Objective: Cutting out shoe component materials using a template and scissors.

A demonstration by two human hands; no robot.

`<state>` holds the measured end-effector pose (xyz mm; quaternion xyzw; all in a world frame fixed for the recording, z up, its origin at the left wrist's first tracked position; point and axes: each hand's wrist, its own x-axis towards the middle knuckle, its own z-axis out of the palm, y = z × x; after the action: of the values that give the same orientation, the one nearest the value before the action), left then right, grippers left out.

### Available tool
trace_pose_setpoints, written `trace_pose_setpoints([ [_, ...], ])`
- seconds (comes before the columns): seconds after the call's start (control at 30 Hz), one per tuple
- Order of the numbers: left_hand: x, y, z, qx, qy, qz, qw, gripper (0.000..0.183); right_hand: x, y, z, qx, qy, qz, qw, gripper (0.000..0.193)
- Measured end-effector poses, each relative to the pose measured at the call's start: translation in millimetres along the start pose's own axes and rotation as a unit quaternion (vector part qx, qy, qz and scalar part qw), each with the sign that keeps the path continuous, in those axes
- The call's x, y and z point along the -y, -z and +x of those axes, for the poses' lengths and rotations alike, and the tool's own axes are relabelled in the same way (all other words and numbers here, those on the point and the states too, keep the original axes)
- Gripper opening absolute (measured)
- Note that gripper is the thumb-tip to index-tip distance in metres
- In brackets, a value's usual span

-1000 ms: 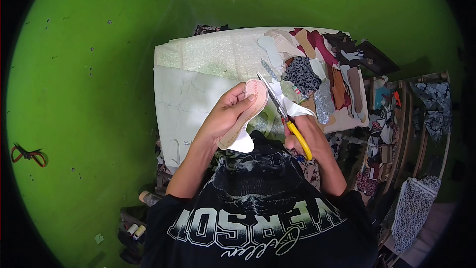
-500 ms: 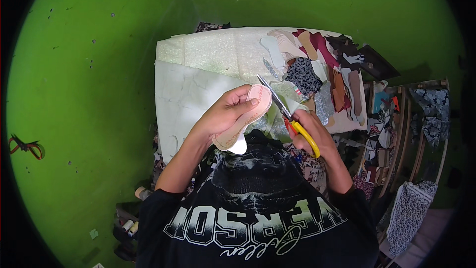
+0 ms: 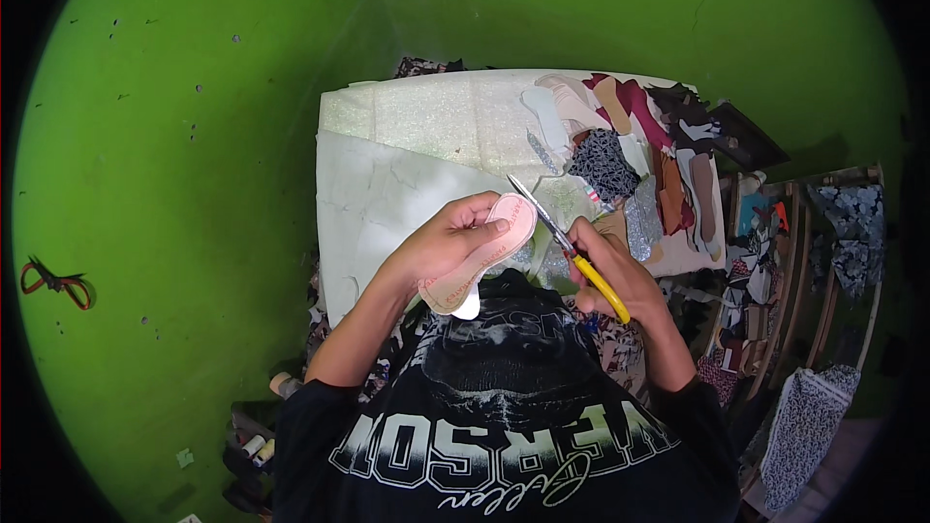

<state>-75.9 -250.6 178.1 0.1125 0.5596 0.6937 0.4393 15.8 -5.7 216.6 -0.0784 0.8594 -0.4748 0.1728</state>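
My left hand (image 3: 453, 240) grips a pinkish-beige insole (image 3: 482, 258) with red print and a stitched-looking outline, thumb on top and fingers behind. A white layer (image 3: 468, 306) sticks out past its lower end. In my right hand (image 3: 623, 274) is a pair of scissors with yellow handles (image 3: 603, 289). Their blades (image 3: 542, 215) look closed and lie along the right edge of the insole's rounded end, pointing away from me. Whether any material sits between the blades is too small to tell.
Below my hands is a table (image 3: 417, 108) with a pale sheet (image 3: 363, 199) on it. Cut pieces, including a tan sole shape (image 3: 611, 103) and dark patterned fabric (image 3: 605, 163), crowd its right side. A slatted rack (image 3: 775, 300) with scraps stands right. Red-handled scissors (image 3: 56, 283) hang on the green wall.
The scissors have closed, their handles coming together. A white bit beside the blades near my right hand no longer shows. The whole view has shifted slightly.
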Motion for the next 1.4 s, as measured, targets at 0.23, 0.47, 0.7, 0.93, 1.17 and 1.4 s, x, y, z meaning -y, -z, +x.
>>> trace_pose_setpoints([
  [0.23, -5, 2, 0, -0.006, 0.003, -0.008, 1.000, 0.028, -3, 1, 0, 0.023, -0.006, 0.005, 1.000, 0.064],
  [0.47, -6, 1, -1, -0.018, 0.012, 0.000, 1.000, 0.029, -5, 4, 0, 0.004, -0.027, 0.015, 1.000, 0.062],
  [0.7, -3, 4, 0, 0.024, 0.000, 0.100, 0.995, 0.027, -19, 17, 2, 0.034, 0.065, -0.023, 0.997, 0.069],
  [0.93, 12, 27, 7, 0.006, -0.016, 0.121, 0.992, 0.023, -22, 17, 18, 0.027, 0.011, -0.086, 0.996, 0.050],
  [1.17, 125, 80, 42, -0.245, -0.023, 0.012, 0.969, 0.030, -181, -108, 88, -0.143, -0.145, -0.102, 0.974, 0.061],
  [1.4, 186, 66, 41, -0.298, 0.033, -0.290, 0.909, 0.049, -243, -185, 105, -0.193, -0.143, -0.180, 0.954, 0.055],
])
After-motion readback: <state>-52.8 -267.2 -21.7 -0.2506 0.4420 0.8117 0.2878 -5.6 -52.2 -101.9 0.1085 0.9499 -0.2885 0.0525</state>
